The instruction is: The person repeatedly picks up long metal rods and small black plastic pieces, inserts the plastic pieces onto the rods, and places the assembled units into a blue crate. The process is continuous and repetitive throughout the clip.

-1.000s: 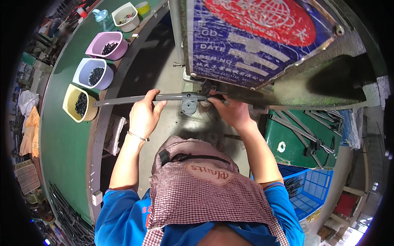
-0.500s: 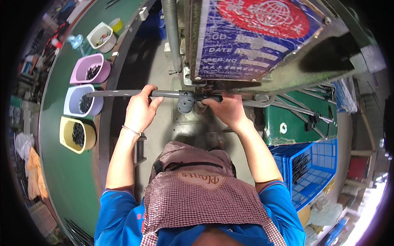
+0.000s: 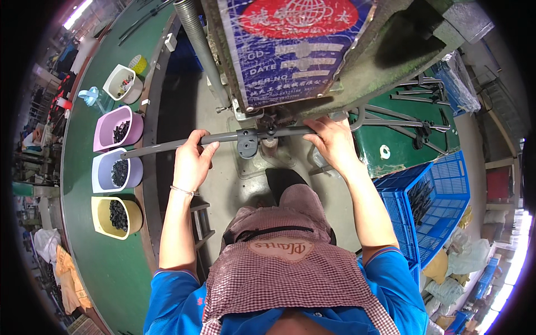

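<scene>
A long grey metal tube (image 3: pixel 162 148) lies crosswise in front of me, its right end bending beside the machine. My left hand (image 3: pixel 192 160) is closed around it left of the middle, thumb along the near side. My right hand (image 3: pixel 335 144) grips it on the other side, fingers over the top. Between them a dark grey plastic bracket (image 3: pixel 247 147) with a rounded lower end sits around the tube. Just right of that bracket, the tube passes under the tooling of a press machine (image 3: pixel 352 92), on the small post (image 3: pixel 269 146) there.
On the green bench (image 3: pixel 78 184) at left stand a yellow bin (image 3: pixel 134 215), a blue bin (image 3: pixel 135 170), a pink bin (image 3: pixel 134 134) and a white bin (image 3: pixel 133 92), holding small parts. More tubes (image 3: pixel 407 120) lie on a green table at right, above a blue crate (image 3: pixel 446 223).
My right hand has slid right along the tube, away from the bracket. The tube now slants, its left end lower in the picture. My view has turned, shifting the machine left; my right leg shows.
</scene>
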`<state>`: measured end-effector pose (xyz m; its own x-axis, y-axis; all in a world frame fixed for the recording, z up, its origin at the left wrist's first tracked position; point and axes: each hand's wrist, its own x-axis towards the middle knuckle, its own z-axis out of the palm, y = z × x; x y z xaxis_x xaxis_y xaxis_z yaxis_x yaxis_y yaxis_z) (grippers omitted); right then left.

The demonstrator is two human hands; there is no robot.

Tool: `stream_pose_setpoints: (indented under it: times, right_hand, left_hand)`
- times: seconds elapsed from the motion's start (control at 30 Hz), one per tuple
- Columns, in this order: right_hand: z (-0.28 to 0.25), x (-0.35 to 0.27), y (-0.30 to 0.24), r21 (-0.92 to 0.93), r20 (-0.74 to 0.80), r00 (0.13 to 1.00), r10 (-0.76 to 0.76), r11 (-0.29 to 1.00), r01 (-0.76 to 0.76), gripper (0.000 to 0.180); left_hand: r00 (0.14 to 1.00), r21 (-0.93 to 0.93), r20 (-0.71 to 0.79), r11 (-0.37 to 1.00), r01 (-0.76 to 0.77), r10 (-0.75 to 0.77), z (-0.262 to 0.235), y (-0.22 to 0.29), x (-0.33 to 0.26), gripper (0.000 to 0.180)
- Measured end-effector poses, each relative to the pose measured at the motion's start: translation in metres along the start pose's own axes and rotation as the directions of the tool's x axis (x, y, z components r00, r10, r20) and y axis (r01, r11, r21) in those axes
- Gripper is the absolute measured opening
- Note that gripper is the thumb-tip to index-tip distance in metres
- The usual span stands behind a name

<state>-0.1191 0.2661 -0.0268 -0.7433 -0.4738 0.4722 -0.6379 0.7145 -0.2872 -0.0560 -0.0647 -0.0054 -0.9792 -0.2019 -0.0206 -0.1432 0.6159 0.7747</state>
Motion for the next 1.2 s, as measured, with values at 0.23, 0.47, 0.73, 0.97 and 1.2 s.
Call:
stream_pose_setpoints:
  times: [0.23,0.47,0.73,0.97,1.2]
  right_hand:
    - [0.000,0.001,0.003,0.026,0.003,1.000,-0.013,1.000,0.013,0.036]
    - [-0.004,0.003,0.002,0.002,0.041,0.999,-0.012,1.000,0.012,0.034]
    - [-0.007,0.006,0.001,0.005,0.047,0.999,-0.025,1.000,0.025,0.034]
    - [-0.008,0.007,0.001,0.000,0.027,0.999,-0.034,0.999,0.034,0.033]
    - [-0.007,0.007,0.003,-0.010,0.052,0.998,-0.039,0.999,0.039,0.035]
  left_hand:
    - [1.000,0.007,0.002,1.000,0.001,-0.001,-0.001,-0.001,-0.001,0.028]
    - [1.000,0.008,0.013,1.000,0.025,-0.025,-0.005,0.003,-0.004,0.028]
    - [0.999,0.011,0.020,0.999,0.030,-0.030,-0.003,-0.001,-0.002,0.029]
    - [0.999,0.031,0.014,0.999,-0.034,0.034,-0.002,-0.009,0.001,0.024]
    - [1.000,0.045,0.010,0.999,-0.002,0.001,-0.003,-0.005,0.002,0.026]
